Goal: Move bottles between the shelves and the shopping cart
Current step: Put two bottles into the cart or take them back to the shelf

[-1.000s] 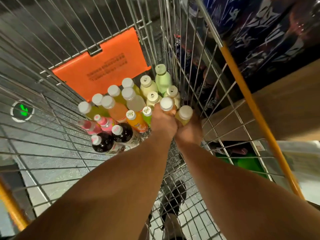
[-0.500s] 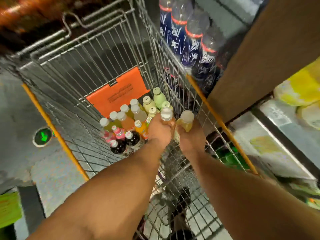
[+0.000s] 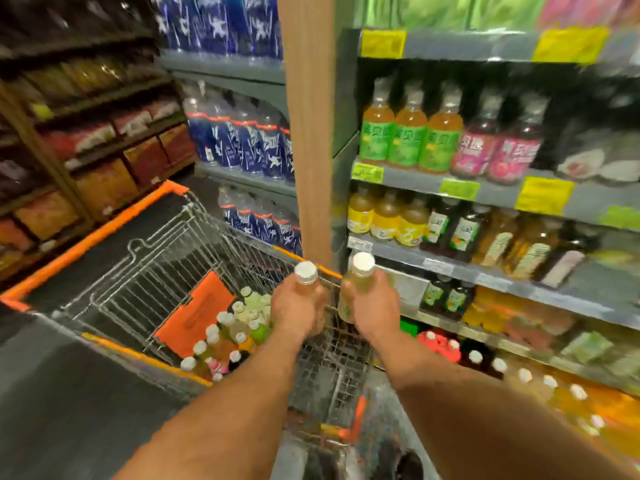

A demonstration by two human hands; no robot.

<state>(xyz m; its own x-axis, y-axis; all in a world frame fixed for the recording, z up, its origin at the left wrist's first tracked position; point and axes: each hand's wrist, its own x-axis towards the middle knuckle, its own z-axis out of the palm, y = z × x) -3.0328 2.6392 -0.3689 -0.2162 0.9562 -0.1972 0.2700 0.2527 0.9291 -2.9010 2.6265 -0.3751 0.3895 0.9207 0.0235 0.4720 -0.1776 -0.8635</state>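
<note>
My left hand [image 3: 298, 311] grips an amber bottle with a white cap [image 3: 306, 276], held upright above the shopping cart's right rim. My right hand [image 3: 372, 310] grips a pale yellow bottle with a white cap [image 3: 361, 271], just right of that rim, in front of the shelves. The wire shopping cart [image 3: 159, 271] stands below, with several capped bottles [image 3: 235, 336] clustered at its near right corner beside an orange panel [image 3: 194, 313]. The drink shelves [image 3: 485, 199] on the right hold rows of orange, yellow, pink and dark bottles.
A wooden post [image 3: 310, 133] separates the drink shelves from shelves of blue-labelled water bottles [image 3: 249, 143]. Boxed goods fill the shelves at far left [image 3: 104, 161]. Low shelves at lower right carry more capped bottles [image 3: 502, 368]. Dark floor lies left of the cart.
Both hands have lifted their bottles up out of the cart to rim height. My view has tilted up from the cart's inside to the shelves.
</note>
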